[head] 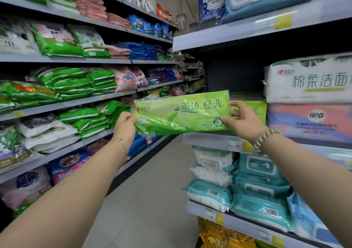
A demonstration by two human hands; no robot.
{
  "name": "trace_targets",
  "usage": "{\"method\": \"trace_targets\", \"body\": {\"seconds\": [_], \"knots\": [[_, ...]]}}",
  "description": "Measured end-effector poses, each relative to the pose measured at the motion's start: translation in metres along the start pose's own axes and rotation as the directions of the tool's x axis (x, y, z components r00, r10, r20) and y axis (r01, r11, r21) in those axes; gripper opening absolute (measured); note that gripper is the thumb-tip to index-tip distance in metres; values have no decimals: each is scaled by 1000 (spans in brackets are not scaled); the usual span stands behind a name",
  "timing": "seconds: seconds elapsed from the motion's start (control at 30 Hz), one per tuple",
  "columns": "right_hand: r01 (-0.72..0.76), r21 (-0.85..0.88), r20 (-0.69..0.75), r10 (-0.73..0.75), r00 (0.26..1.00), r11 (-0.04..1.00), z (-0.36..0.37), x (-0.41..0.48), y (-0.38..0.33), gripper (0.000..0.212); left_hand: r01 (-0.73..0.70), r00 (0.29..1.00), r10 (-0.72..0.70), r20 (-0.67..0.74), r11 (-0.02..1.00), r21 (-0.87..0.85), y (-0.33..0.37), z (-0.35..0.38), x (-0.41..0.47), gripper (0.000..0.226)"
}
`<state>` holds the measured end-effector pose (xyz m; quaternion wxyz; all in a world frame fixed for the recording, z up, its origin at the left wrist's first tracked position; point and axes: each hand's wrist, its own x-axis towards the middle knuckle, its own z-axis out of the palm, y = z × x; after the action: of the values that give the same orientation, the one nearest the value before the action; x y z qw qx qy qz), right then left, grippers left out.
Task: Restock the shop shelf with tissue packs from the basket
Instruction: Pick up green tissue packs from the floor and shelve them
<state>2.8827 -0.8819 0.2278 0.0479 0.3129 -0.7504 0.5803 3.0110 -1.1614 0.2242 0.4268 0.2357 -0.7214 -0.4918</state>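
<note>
The left hand (124,125) pinches one end of the green tissue pack (182,114) in curled fingers; the right hand (244,122) grips the other end. Below the right fingers runs the shelf (209,140) edge; just behind them sits a matching pack (260,111).

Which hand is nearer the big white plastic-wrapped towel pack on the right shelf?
Right. The right hand pinches the right end of the held green plastic tissue pack, just left of the white plastic-wrapped towel pack; the left hand grips its left end, farther off.
</note>
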Motion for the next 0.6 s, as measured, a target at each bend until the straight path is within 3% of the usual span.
{"method": "trace_targets", "body": {"seconds": [0.23, 0.6], "knots": [[150, -103, -54, -156, 986, 983, -29, 11, -1, 81, -72, 997, 70, 41, 997, 28, 28, 36, 23, 18], [80, -393, -124, -140, 982, 916, -52, -9, 30, 75, -59, 976, 25, 215, 986, 155, 1, 101, 18, 23]]}}
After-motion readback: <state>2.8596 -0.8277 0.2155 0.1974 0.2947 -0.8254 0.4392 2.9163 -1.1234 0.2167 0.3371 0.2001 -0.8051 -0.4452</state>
